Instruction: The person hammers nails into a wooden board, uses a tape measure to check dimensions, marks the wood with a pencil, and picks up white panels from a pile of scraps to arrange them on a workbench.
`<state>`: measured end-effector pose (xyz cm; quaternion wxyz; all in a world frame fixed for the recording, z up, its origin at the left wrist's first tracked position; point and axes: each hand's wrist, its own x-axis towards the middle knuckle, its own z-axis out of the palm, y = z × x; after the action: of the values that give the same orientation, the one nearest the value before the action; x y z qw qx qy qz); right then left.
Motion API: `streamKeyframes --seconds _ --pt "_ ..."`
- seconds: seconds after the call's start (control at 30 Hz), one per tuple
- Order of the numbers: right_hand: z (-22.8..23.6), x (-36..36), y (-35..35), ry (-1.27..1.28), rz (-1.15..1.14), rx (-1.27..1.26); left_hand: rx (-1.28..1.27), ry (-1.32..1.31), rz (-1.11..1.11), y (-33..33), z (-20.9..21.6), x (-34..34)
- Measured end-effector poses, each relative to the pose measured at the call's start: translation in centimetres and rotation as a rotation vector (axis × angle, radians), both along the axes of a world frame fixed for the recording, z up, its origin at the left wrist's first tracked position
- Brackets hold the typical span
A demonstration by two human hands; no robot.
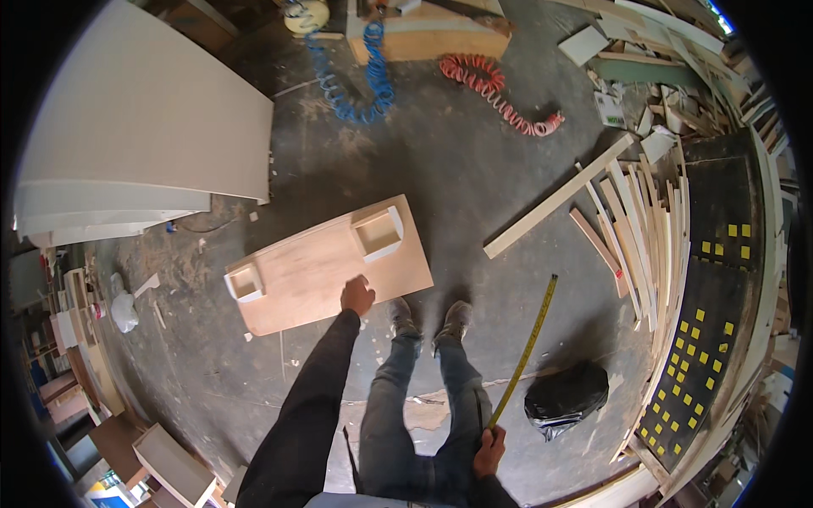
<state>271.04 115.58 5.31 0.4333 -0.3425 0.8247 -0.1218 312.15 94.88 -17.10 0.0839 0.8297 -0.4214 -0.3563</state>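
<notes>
A yellow tape measure blade (pixel 532 343) sticks out, slightly bent, from my right hand (pixel 489 451), which is closed at my right thigh. The case of the tape is hidden in that hand. My left hand (pixel 357 295) reaches forward with curled fingers over the near edge of a flat plywood panel (pixel 313 271); whether it touches the panel I cannot tell. Nothing shows in that hand. On the panel, which lies on the floor, sit two small open box frames with white curved fronts, a left one (pixel 246 283) and a right one (pixel 378 233).
A large pale cabinet (pixel 152 110) stands at the far left. Wooden strips (pixel 644 229) and a longer batten (pixel 559 196) lie on the right. A black plastic bag (pixel 567 396) is near my right leg. Coiled blue (pixel 373 76) and red (pixel 500 97) hoses lie ahead.
</notes>
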Motion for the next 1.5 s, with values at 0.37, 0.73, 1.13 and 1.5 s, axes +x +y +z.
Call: streamKeyframes --seconds 0.37,0.73,1.13,1.5 --pt "0.4 2.1 1.4 0.144 0.005 0.084 0.225 -0.430 -0.502 -8.1 -17.7 -0.7" --pt "1.6 1.7 -5.0 -0.161 -0.155 0.030 -0.179 0.429 -0.031 -3.0 -1.2 -2.6" --pt "14.7 -5.7 -21.7 -0.388 0.482 -0.073 -0.638 0.291 0.048 -1.7 39.1 -5.2" --pt "31.1 -7.9 -30.5 -0.219 0.732 -0.281 -0.803 0.257 0.134 -1.3 54.1 -6.4"
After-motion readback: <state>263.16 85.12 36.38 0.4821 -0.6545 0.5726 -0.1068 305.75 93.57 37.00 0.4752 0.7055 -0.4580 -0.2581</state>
